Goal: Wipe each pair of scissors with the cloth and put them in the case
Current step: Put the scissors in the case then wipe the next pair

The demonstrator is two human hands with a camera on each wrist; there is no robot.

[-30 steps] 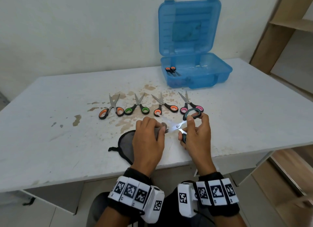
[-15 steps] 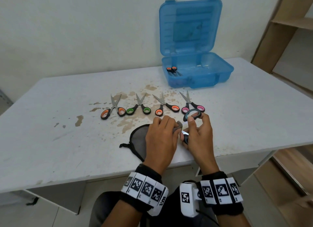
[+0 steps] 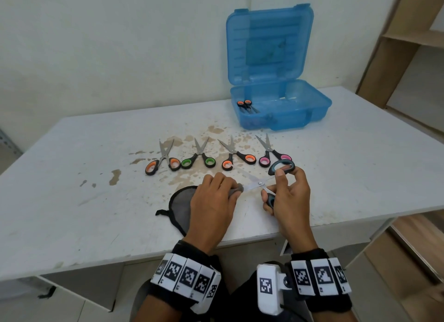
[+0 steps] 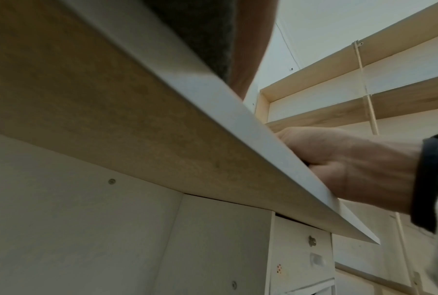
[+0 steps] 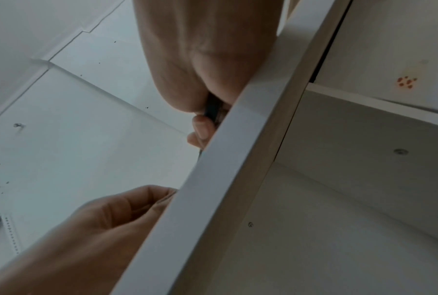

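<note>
Wiping the open blade of the grey-handled steel scissors (image 3: pixel 260 183) over the near table edge.

My right hand (image 3: pixel 288 201) grips the handles at about four o'clock from the pivot, forefinger hooked on the upper loop, the lower one clamped in my palm — blades spread. My left hand (image 3: pixel 213 201) pinches a fold of the dark grey mesh cloth (image 3: pixel 179 203) round one blade, whose long axis runs from the pivot toward nine o'clock into my curled fingers. The other blade points to ten o'clock, toward the four scissors lying in a row, so I judge the stroke should pull straight left. The open translucent blue plastic case (image 3: pixel 312 115) sits at one o'clock, one pair already inside; the right hand is nearer, its path over bare white tabletop (image 3: pixel 360 177).
</note>
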